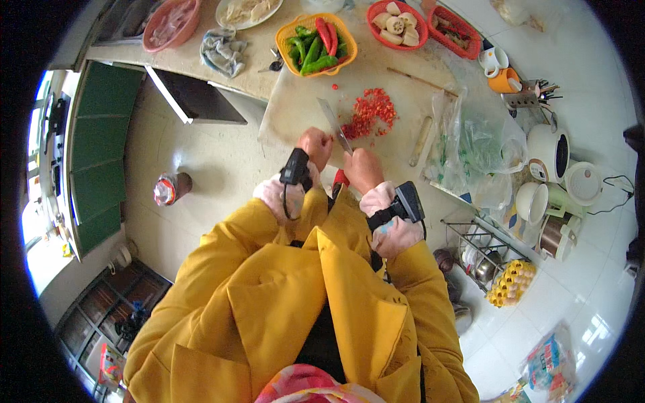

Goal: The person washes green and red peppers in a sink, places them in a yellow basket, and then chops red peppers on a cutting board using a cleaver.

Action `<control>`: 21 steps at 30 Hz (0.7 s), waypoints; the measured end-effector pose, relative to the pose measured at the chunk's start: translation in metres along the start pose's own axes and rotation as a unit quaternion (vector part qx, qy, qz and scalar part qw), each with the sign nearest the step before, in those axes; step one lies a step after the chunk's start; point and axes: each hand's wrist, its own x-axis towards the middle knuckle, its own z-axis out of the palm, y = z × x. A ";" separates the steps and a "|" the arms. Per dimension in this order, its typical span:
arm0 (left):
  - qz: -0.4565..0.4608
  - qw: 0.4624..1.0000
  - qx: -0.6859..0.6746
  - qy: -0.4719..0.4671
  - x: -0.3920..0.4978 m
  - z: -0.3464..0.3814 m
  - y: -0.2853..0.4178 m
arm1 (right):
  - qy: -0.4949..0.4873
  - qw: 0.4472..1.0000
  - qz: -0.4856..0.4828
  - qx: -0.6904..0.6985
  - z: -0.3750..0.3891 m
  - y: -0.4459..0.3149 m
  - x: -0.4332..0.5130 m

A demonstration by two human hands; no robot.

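My right hand point(364, 169) grips the handle of a kitchen knife, whose steel blade point(335, 123) points away from me over the pale cutting board point(292, 108). A heap of chopped red chili point(374, 113) lies just to the right of the blade. My left hand point(315, 146) is curled into a fist at the near side of the board, left of the knife. Nothing shows in its fingers, though its underside is hidden. One small red piece point(335, 86) sits apart, farther up the board.
Beyond the board stand a yellow basket of green and red peppers point(282, 50) and a red basket of cut lotus root point(372, 30). A cloth point(221, 53) lies left. Plastic bags point(489, 141) and a second handle point(421, 141) are at right. A jar point(172, 189) stands on the floor.
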 end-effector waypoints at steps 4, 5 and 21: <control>0.052 0.998 -0.017 0.034 0.009 -0.001 0.001 | 0.015 0.998 -0.037 -0.051 -0.008 0.000 -0.011; 0.036 0.999 -0.018 0.029 0.008 -0.001 0.002 | 0.001 0.998 -0.034 -0.051 -0.009 -0.001 -0.016; 0.038 0.999 0.008 -0.024 0.015 -0.011 0.009 | 0.064 0.996 -0.004 0.058 0.006 -0.018 0.027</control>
